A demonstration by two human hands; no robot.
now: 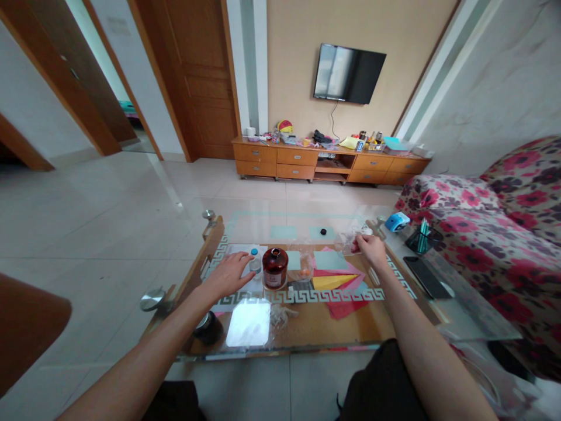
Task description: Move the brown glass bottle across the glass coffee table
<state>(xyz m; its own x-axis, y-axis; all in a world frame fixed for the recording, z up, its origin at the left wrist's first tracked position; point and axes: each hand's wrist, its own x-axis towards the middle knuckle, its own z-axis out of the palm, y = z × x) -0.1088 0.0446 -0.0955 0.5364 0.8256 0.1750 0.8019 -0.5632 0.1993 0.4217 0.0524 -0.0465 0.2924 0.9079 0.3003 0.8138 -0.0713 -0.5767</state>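
My left hand [230,273] reaches over the left of the glass table [302,342], fingers stretched and apart. Close to its fingertips stands a small clear bottle with a blue cap [255,261]; whether they touch is hard to tell. Right of that, a brown glass bottle [275,270] stands upright with its mouth uncapped. Farther back lies a black cap [323,231]. My right hand [370,248] is at the table's far right, fingers pinched at a crinkled clear plastic bag [345,241]. A white piece shows just behind that hand.
On the table are a white tray [248,323], a dark jar [208,328], crumpled plastic [283,316], coloured paper [335,282], a phone [424,276] and a black pen holder [423,238]. A flowered sofa [491,251] stands right, a low cabinet [295,161] behind.
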